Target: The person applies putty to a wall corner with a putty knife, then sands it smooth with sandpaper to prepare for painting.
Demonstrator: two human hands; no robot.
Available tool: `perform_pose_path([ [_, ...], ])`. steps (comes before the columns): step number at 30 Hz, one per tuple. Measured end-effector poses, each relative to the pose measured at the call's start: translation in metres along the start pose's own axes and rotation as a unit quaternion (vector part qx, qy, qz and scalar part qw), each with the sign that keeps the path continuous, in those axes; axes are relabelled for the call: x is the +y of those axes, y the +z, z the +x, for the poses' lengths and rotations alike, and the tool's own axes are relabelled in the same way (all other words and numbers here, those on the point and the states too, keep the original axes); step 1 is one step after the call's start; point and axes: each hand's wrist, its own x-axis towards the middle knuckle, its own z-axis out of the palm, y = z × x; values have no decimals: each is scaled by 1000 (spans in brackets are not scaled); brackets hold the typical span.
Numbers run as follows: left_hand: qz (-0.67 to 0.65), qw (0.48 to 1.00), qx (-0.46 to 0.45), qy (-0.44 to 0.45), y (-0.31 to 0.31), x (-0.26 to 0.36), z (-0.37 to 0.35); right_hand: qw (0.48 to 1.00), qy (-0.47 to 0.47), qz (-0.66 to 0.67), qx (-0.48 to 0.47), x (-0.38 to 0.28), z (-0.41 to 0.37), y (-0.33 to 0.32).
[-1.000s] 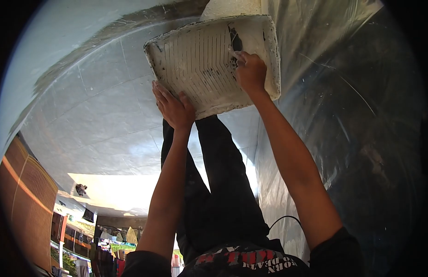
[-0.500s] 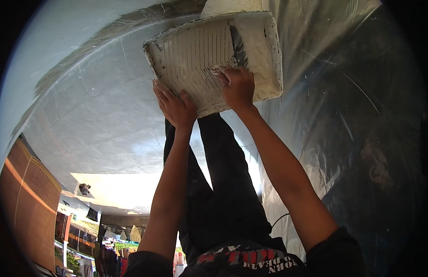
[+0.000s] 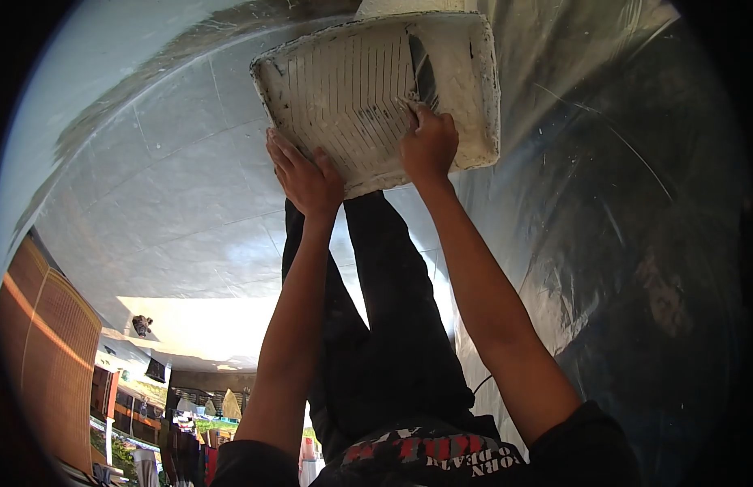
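At the far left stands a brown slatted panel (image 3: pixel 47 357). To the right of it, a small dark object (image 3: pixel 142 325) lies by the brightly lit strip of the grey floor (image 3: pixel 177 183).

The left hand (image 3: pixel 310 183) is spread, with its fingers extended and its thumb apart from them. It lies against the left part of the paint tray's near edge, fingers pointing up and left.

The paint tray (image 3: pixel 336 89), thickly coated in cream paint, is in front of the person, at the top centre of the view. Its long axis runs left to right, the right end slightly higher in the view. The ribbed slope points left and the smooth well points right; the ribs run across the long axis and bend partway along. What supports it cannot be told. Below it are the legs in black trousers (image 3: pixel 392 284).

The right hand (image 3: pixel 430 146) has its fingers curled, the fingertips at the right side of the ribs, just beside a dark smeared patch (image 3: pixel 422 71) bordering the well. Whether it clamps anything cannot be told.

A pale object (image 3: pixel 409 8) shows just beyond the tray's far edge. Wrinkled plastic sheeting (image 3: pixel 604 203) fills the right side.
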Motion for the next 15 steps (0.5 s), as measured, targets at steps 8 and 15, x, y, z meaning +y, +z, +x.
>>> perform_pose_path([
  [8, 1, 1000, 4, 17, 2, -1, 2, 1000, -7, -7, -13, 22, 83, -13],
  [15, 35, 999, 18, 24, 2, 0, 4, 998, -12, -55, 38, 3, 4, 5],
])
